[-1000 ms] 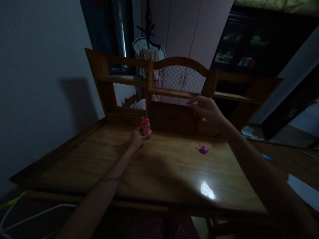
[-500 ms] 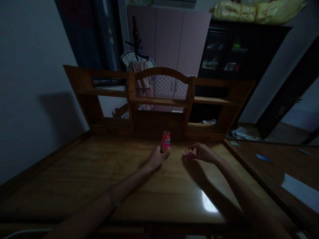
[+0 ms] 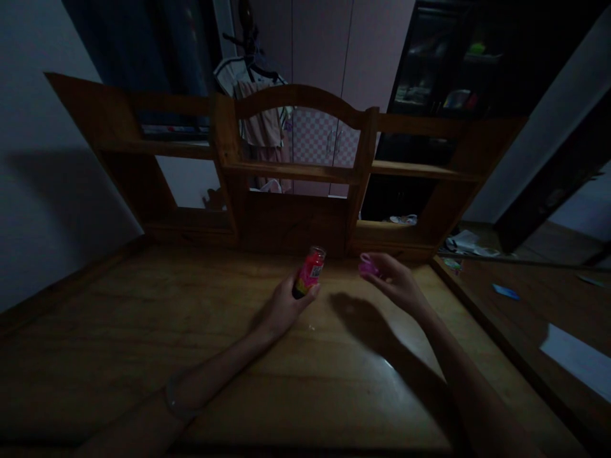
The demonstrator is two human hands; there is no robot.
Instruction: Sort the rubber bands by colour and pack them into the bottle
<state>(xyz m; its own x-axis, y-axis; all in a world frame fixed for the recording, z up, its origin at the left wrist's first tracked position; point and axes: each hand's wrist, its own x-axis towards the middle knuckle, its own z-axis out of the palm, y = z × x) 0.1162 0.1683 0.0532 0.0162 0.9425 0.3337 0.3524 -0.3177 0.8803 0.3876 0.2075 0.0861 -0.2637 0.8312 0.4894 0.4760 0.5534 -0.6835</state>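
My left hand is wrapped round the lower part of a small bottle with a pink, red and yellow label. The bottle leans slightly to the right, and its clear neck is uncovered at the top. To its right, my right hand pinches a small pink cap with a loop on it between thumb and fingers. The cap is held above the tabletop, apart from the bottle. My hand's shadow falls on the wood below.
A varnished wooden desk spreads under both hands, backed by a wooden shelf unit. At right, a brown surface holds a blue card and a white sheet. Behind stand a pink wardrobe and clothes on a rack.
My right hand has lifted the pink cap up off the tabletop. My left hand has shifted slightly left with the bottle, which is more tilted. The camera view has moved closer and lower.
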